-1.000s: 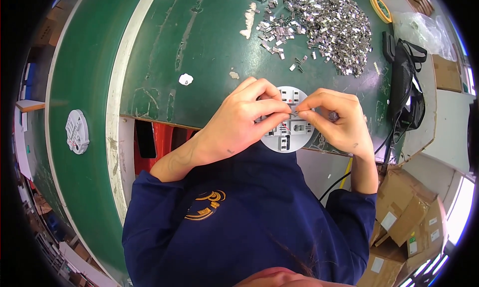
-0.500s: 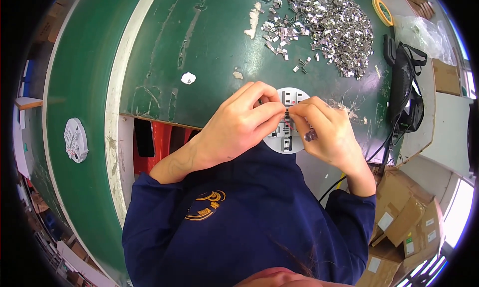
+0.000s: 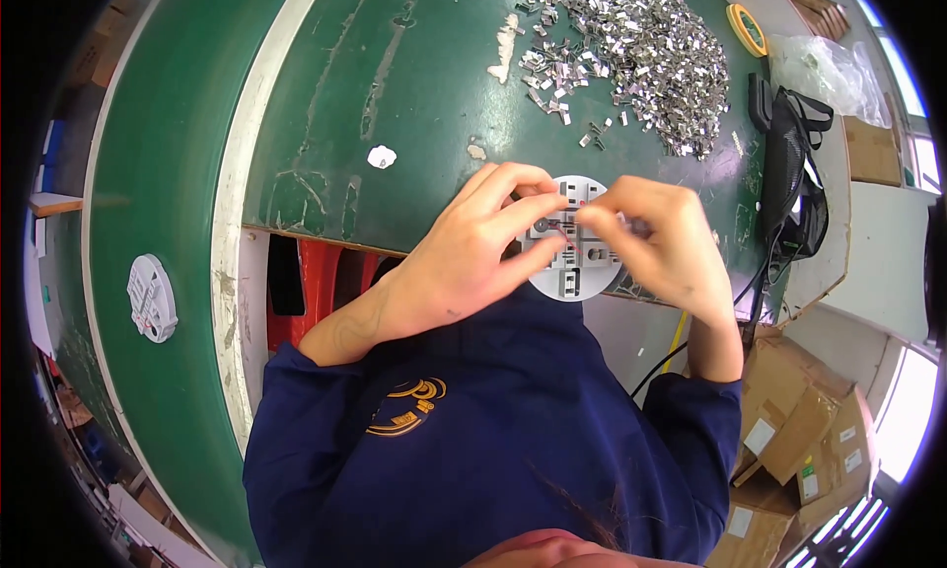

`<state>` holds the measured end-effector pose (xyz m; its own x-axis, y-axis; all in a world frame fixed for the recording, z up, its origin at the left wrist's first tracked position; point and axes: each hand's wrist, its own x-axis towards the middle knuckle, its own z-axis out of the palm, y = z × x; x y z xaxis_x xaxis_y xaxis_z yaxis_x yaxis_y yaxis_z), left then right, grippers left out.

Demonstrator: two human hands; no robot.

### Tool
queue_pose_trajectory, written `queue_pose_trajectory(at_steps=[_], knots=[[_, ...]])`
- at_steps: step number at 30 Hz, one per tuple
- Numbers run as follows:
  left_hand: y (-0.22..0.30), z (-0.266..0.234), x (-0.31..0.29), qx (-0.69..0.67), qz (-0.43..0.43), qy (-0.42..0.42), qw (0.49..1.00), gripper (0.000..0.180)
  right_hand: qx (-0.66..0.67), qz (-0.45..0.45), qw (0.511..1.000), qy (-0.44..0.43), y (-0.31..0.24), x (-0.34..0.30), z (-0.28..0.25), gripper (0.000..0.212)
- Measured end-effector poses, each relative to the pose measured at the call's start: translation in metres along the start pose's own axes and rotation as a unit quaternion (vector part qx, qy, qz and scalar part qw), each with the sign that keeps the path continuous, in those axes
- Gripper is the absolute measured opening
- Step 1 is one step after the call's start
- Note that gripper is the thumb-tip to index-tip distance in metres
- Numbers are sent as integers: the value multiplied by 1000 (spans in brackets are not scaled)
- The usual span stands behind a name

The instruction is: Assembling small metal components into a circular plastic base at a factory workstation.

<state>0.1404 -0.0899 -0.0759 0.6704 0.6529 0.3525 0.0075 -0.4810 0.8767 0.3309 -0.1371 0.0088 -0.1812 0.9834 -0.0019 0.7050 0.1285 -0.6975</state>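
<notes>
A round light-grey plastic housing (image 3: 573, 290) with raised blocks, slots and thin dark and red wires lies at the table's near edge. Over its left side, my left hand (image 3: 478, 237) has thumb and fingers spread, the tips at the raised parts; nothing shows between them. My right hand (image 3: 676, 242) is above the right side of the disc, its fingers curled and slightly blurred. Something small and dark shows between those fingers, too hidden to name.
A large heap of small metal clips (image 3: 656, 60) covers the far right of the green table (image 3: 414, 94). A yellow tape roll (image 3: 747, 30), clear plastic bag (image 3: 834, 75) and black mesh bag (image 3: 794, 173) line the right edge. Another grey housing (image 3: 151, 297) sits on the left green strip.
My hands were pinched together over the housing's middle. Now my right hand has drawn away to the right, and my left thumb and fingers have spread apart, uncovering more of the disc.
</notes>
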Motion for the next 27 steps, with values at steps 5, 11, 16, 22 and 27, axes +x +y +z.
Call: queue_pose_trajectory(at_steps=[5, 11, 16, 22, 27], knots=[[13, -1, -1, 89, 11, -37, 995, 82, 471, -62, 875, 95, 8, 11, -1, 48], [5, 2, 4, 144, 26, -83, 986, 99, 526, -48, 843, 98, 11, 23, 20, 55], [3, 2, 5, 140, 26, -83, 986, 99, 550, -35, 830, 90, 12, 24, 22, 54], [1, 2, 5, 138, 32, -75, 987, 98, 519, -60, 847, 94, 17, 22, 32, 48], [0, 0, 3, 119, 28, -73, 990, 95, 438, -45, 891, 107, 18, 24, -2, 45]])
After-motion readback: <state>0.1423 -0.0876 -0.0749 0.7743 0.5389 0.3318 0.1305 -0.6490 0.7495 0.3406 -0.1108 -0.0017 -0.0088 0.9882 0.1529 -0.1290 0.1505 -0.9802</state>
